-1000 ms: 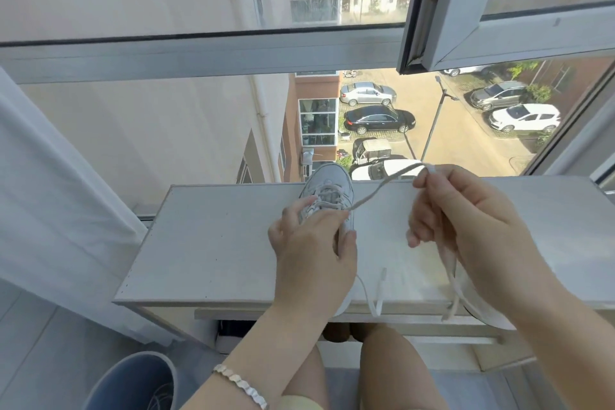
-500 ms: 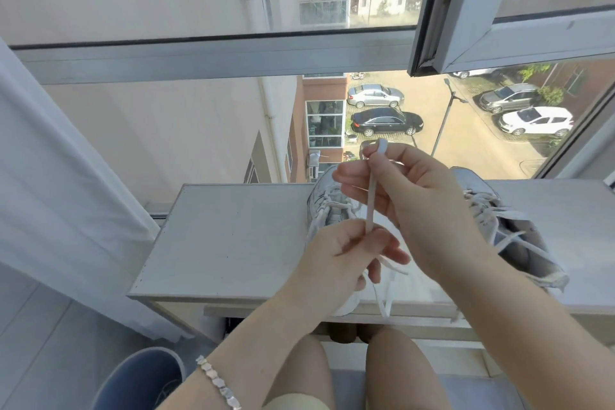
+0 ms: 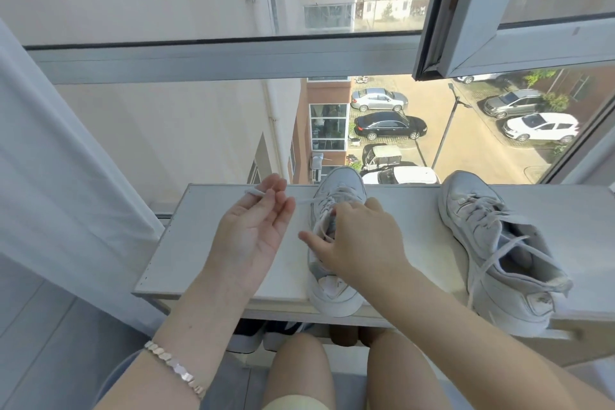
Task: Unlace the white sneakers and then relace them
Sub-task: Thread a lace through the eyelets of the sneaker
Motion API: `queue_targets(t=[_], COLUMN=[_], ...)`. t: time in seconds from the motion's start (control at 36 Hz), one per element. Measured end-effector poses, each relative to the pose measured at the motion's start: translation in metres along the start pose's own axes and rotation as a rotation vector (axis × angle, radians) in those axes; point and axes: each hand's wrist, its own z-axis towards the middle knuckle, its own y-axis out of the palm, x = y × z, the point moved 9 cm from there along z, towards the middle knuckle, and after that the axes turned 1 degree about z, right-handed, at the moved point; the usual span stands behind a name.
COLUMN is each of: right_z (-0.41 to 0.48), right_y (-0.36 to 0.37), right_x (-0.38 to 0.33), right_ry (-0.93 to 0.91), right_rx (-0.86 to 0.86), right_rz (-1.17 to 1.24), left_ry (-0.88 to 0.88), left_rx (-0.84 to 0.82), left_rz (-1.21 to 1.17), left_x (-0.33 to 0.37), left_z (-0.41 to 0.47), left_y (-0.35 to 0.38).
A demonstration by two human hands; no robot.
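The white sneaker [image 3: 341, 181] in hand stands at the middle of the table [image 3: 213, 243], toe toward the far edge and heel hanging slightly over the near edge. That puts its lacing straight under the person's view. The right hand [image 3: 359, 246] lies over the tongue and eyelets, and its weight probably stops the shoe sliding when a lace is pulled. Its fingers curl down into the lacing with the tips hidden, so I cannot tell whether they pinch a strand or only press.

The left hand [image 3: 253, 233] is held out toward the table's left edge, palm up. Its fingers [image 3: 278, 186] are loosely bent, with the lace [image 3: 304, 200] caught between them near its tip. The lace runs fairly taut from there back to the eyelets nearest the toe. Drawing it sideways looks meant to take up slack or pull it through a hole. I can't tell from this moment alone whether that is unlacing or relacing.

The second sneaker [image 3: 492, 236] sits toward the right edge, well apart from the first. It is laced, with loose ends trailing over its collar, and lies out of the way of both hands.

A curtain [image 3: 60, 176] hangs beyond the left edge, close enough that a longer pull could brush it. The open window frame [image 3: 499, 43] is above, clear of the hands. Other shoes [image 3: 253, 336] sit under the near edge.
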Motion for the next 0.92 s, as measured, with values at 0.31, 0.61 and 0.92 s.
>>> queue_targets(t=[0.31, 0.61, 0.92], right_z=[0.003, -0.018, -0.02], right_y=[0.007, 0.005, 0.012], right_x=[0.016, 0.042, 0.051], right_ry=[0.091, 0.125, 0.11], right_rx=[-0.034, -0.102, -0.164], right_rz=[0.196, 0.362, 0.563], left_ry=[0.015, 0.138, 0.222], left_rx=[0.132, 0.123, 0.14], left_rz=[0.33, 0.629, 0.763], left_x=[-0.019, -0.042, -0.05], left_z=[-0.004, -0.014, -0.014], left_y=[-0.026, -0.017, -0.005])
